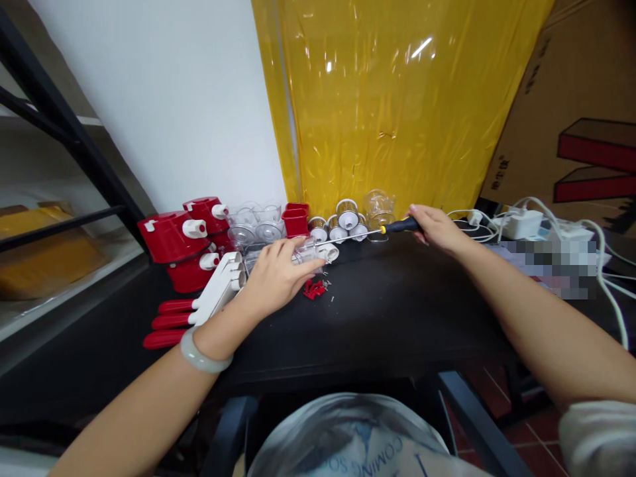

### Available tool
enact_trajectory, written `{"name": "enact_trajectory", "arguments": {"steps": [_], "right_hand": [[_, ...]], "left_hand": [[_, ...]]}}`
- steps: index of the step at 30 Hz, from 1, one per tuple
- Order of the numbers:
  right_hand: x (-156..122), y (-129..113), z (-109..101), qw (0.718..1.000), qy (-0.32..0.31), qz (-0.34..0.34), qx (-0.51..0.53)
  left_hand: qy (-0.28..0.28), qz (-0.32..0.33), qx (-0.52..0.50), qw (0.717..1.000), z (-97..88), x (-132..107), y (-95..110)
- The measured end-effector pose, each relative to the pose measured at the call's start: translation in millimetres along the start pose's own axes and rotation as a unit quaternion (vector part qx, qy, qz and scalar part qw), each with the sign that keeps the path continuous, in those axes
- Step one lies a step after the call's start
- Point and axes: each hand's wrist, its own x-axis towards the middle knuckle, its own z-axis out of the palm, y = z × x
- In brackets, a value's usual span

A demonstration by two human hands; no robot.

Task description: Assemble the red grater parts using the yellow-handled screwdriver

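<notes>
My right hand (pixel 434 227) grips the black and yellow handle of a screwdriver (pixel 400 225). Its long thin shaft points left, and the tip reaches a clear plastic part (pixel 307 252) with a white tubular end (pixel 328 252). My left hand (pixel 278 275) is closed over that clear part and steadies it at the table; the fingers cover much of it. Just in front of the left fingers lie small red pieces (pixel 314 289) and several tiny screws (pixel 326 285). White tubes with red handles (pixel 171 320) rest beside my left wrist.
Red housings (pixel 173 237) are stacked at the left, next to clear cups (pixel 255 225). Red bins (pixel 296 220), drums with white centres (pixel 346 214) and clear domes (pixel 378 202) line the back. White cables and adapters (pixel 521 224) lie at the right of the black table (pixel 387 311).
</notes>
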Motion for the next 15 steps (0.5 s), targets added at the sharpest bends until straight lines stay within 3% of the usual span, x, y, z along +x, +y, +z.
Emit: {"name": "enact_trajectory", "arguments": {"steps": [15], "right_hand": [[1.8, 6.2, 1.1, 0.998, -0.035, -0.023, 0.046]], "left_hand": [[0.02, -0.007, 0.027, 0.999, -1.6, 0.2, -3.7]]}}
